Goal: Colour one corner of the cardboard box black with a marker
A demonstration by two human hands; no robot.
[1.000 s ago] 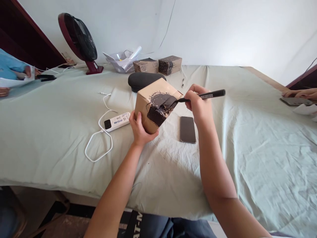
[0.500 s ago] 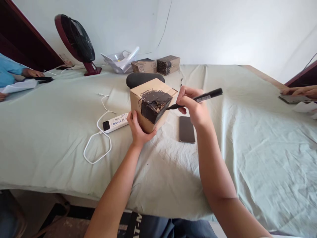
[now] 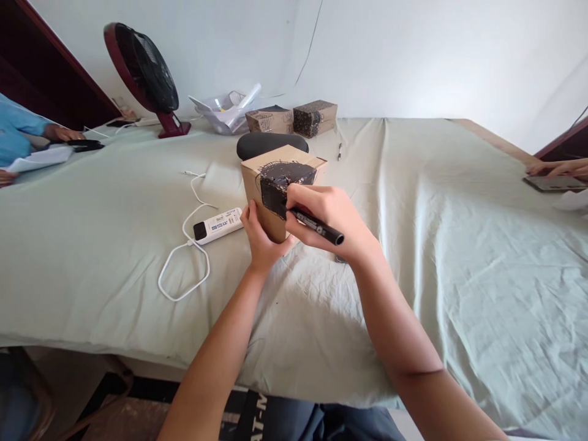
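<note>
A brown cardboard box (image 3: pixel 253 184) stands tilted in front of me, one corner region covered in black ink over several faces. My left hand (image 3: pixel 263 242) grips its lower near edge, thumb to the right and fingers on the left side. In my right hand (image 3: pixel 328 214) is a black marker pen (image 3: pixel 319 226), its rear end pointing down to the right. The pen's tip is hidden behind my fingers, close to the blackened faces, so contact cannot be made out. A dark phone (image 3: pixel 340 259) lies mostly hidden under my right hand.
Left of the box lie a white power bank (image 3: pixel 219 224) and a looped white cable (image 3: pixel 160 278). Behind it are a black case (image 3: pixel 271 144), two marked boxes (image 3: pixel 316 119), a clear plastic basin (image 3: pixel 225 122) and a fan (image 3: pixel 142 73). Other people's hands (image 3: pixel 558 166) rest at both sides.
My right hand has moved left and nearer, from the box's right side across its front. The marker's rear end has swung down, and the phone is now mostly covered. My left hand keeps its grip.
</note>
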